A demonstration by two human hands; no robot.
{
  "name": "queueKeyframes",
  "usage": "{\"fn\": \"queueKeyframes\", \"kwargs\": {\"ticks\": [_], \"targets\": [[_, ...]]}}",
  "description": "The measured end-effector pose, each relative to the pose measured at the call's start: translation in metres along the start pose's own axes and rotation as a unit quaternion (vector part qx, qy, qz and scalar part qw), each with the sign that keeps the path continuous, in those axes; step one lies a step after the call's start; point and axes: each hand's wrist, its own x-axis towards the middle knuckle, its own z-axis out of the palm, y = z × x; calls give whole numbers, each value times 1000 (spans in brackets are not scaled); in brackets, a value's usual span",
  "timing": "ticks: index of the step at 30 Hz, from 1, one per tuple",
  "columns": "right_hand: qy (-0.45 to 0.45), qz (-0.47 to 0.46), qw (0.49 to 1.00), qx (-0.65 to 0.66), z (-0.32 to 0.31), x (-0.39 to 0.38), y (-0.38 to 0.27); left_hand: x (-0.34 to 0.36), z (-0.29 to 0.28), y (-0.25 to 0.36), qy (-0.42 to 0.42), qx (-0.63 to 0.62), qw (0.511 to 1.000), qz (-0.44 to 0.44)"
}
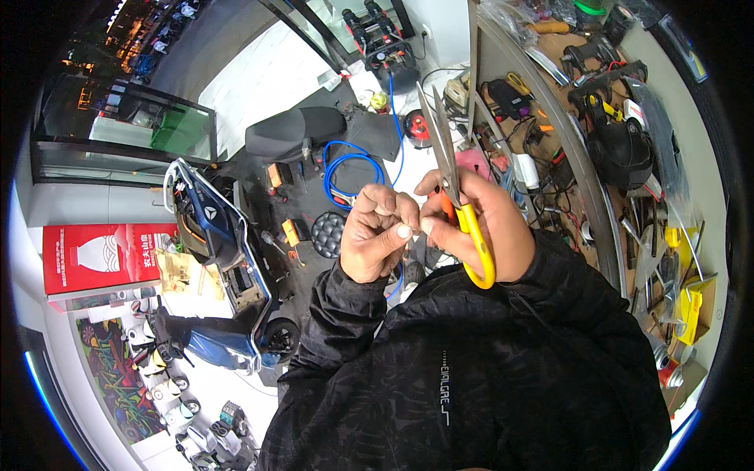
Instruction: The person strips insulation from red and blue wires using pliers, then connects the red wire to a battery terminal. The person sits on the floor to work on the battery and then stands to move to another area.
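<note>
In front of my chest, both hands meet with their thumb tips nearly touching. My right hand (506,235) is closed around a pair of scissors (445,145) with yellow and orange handles. Their long metal blades point up and away from me, slightly parted. The scissors rest across the palm while the thumb and a finger of the same hand come together close to the left thumb. My left hand (369,239) is closed in a pinch. Whatever is between its fingertips is too small to make out.
A dark blue scooter (208,212) with its seat area opened stands at left. On the floor lie a black scooter seat (294,132), a coiled blue hose (353,177) and a black round tray (327,234). A shelf edge (585,141) borders cluttered tools at right.
</note>
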Motion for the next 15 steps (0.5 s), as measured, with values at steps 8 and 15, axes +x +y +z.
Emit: {"fn": "queueKeyframes", "kwargs": {"ticks": [8,15], "targets": [[-6,-23,1000,19,-5,-5,-2,0,10,-10,16,32,999,31],[29,-28,999,-26,-15,-10,8,8,11,-23,21,79,996,27]]}}
